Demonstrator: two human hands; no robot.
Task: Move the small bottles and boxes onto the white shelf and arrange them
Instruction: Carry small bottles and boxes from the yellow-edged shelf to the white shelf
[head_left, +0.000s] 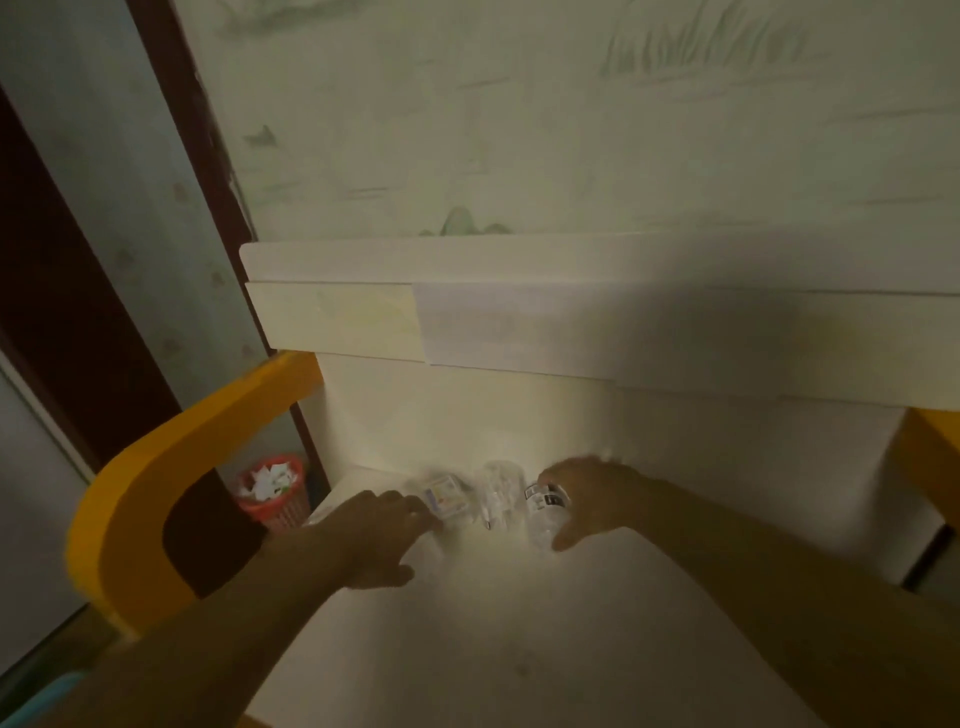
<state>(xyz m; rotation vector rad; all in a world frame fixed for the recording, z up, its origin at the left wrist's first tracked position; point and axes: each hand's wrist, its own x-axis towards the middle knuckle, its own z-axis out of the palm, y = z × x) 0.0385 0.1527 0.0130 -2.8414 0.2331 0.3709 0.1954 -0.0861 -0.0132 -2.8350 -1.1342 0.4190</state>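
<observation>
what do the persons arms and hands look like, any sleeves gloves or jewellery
Both arms are bare from the bottom edge of the picture up to the hands; no sleeve shows. The left hand and the right hand wear no gloves. No ring, watch or bracelet can be made out, though the picture is dim and motion-blurred, so small items could be missed.

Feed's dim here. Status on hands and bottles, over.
Left hand touching small colourful box. Right hand on clear labelled bottle. Blurred clear item between them. Nothing blocking.
</observation>
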